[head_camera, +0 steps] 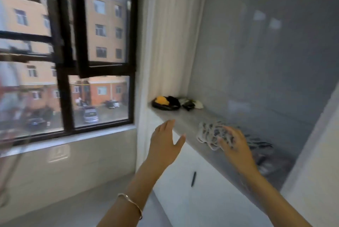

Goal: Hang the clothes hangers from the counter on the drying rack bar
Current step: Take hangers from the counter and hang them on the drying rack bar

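Observation:
A pile of pale clothes hangers (209, 133) lies on the grey counter (185, 118), blurred, with darker hangers (258, 144) behind it to the right. My right hand (234, 146) hovers over the near side of the pale pile with fingers spread; I cannot tell if it touches them. My left hand (165, 142) is held up in front of the counter's edge, fingers straight and holding nothing. The drying rack bar is not in view.
A dark and yellow bundle (165, 102) and small cloth items (190, 103) sit at the counter's far end by a white curtain (168, 33). White cabinet doors with a black handle (193, 179) lie below. A black-framed window (73, 61) fills the left.

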Tool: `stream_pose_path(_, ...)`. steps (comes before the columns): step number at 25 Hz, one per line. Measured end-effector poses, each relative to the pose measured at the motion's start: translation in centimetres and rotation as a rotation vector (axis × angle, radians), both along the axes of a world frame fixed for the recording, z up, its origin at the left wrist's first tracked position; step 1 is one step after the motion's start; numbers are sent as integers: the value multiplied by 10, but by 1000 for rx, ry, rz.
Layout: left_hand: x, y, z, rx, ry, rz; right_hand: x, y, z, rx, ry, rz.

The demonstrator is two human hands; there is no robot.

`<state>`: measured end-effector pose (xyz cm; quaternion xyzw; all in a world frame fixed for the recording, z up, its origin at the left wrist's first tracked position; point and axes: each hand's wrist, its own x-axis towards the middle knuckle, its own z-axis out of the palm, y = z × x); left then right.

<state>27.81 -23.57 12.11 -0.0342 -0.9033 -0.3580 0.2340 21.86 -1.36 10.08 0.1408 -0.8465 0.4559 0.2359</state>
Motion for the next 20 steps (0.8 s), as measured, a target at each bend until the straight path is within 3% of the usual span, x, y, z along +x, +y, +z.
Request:
stream_pose_path(5, -136, 56, -57, -62, -161, -175, -72, 72, -60, -11, -97, -247)
stream_pose_path(12, -305, 130, -145, -251, -376, -468, -162, 126, -141, -47, -425, -649)
stream_pose_path(17, -344, 185, -198, -487, -496, -667, -177, 133, -185, -98, -637, -809)
stream_pose_path(20, -347, 203, -213, -535, -510, -781, -177, 130, -199, -77, -646, -847)
